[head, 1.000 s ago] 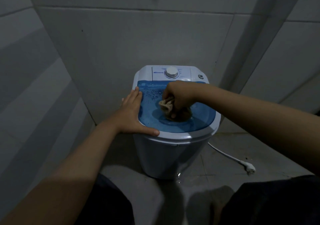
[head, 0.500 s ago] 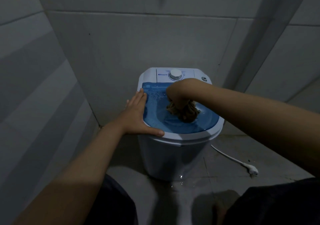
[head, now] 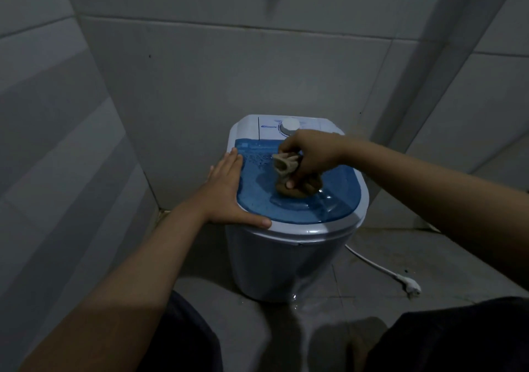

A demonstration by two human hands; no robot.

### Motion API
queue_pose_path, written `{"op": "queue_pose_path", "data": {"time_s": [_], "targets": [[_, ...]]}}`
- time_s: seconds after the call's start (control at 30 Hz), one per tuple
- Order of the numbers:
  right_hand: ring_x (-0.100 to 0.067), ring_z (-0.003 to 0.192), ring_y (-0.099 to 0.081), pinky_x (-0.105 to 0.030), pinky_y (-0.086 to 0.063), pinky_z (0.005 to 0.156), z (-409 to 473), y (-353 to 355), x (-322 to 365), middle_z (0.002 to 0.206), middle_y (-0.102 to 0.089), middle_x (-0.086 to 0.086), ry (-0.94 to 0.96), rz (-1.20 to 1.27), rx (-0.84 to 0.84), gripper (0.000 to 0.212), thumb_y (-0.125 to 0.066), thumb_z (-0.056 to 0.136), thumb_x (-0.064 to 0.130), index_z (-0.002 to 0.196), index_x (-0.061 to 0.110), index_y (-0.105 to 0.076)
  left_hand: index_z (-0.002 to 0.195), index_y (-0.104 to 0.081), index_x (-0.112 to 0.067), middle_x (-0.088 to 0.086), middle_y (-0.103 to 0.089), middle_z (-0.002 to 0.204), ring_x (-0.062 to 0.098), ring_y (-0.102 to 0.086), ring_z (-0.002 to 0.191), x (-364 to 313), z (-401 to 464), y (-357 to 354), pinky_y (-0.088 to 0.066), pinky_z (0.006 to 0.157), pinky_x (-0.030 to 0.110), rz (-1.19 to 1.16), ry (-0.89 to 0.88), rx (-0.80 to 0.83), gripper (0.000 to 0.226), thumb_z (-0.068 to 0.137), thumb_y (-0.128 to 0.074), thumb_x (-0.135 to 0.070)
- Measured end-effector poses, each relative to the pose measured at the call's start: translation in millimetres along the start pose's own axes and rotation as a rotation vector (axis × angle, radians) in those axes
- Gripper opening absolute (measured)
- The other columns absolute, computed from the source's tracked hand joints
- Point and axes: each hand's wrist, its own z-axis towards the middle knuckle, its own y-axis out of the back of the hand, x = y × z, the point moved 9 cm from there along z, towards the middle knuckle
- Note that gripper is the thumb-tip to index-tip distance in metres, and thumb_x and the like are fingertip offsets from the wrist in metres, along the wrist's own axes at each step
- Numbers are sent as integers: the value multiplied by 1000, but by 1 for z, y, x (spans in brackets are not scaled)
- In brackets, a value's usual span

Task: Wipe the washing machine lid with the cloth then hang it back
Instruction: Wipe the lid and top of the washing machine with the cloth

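A small white washing machine [head: 286,265] stands on the floor in a tiled corner. Its blue see-through lid [head: 337,200] is wet, with droplets near the back left. My right hand [head: 312,154] is closed on a bunched brown cloth [head: 297,184] pressed onto the middle of the lid. My left hand [head: 226,191] lies flat, fingers together, on the lid's left edge, with the thumb along the front rim. A white dial [head: 290,125] on the control panel sits just behind my right hand.
Grey tiled walls close in at the left and back. A white power cord with its plug [head: 409,286] lies unplugged on the floor at the right. A small puddle [head: 294,303] shines at the machine's base. My dark-clothed knees fill the bottom.
My right hand with the cloth has rubbed across the middle of the lid, ending slightly toward the back. My left hand stays on the left edge. The head camera has shifted a little.
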Motion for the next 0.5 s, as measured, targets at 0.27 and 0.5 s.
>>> {"op": "queue_pose_path", "data": {"time_s": [0.27,0.5], "targets": [[-24,93,-58,-39,-48,82,-22,-12,-17,94,-63,-3,-6,-41,25,33,-81,67,28,90,20,-58,149,12,-15,0,21,158,14,17,145,-1,0,1,8,117,43,9,3,-19,156,29,-51,-93],[-24,89,-57,-37,-48,72,-43,20,9,101,-60,-7,174,-161,-375,28,-66,73,8,101,13,-63,148,13,-17,-1,22,157,14,17,144,-2,-2,1,9,116,42,-14,-1,-10,155,29,-49,-95]]}}
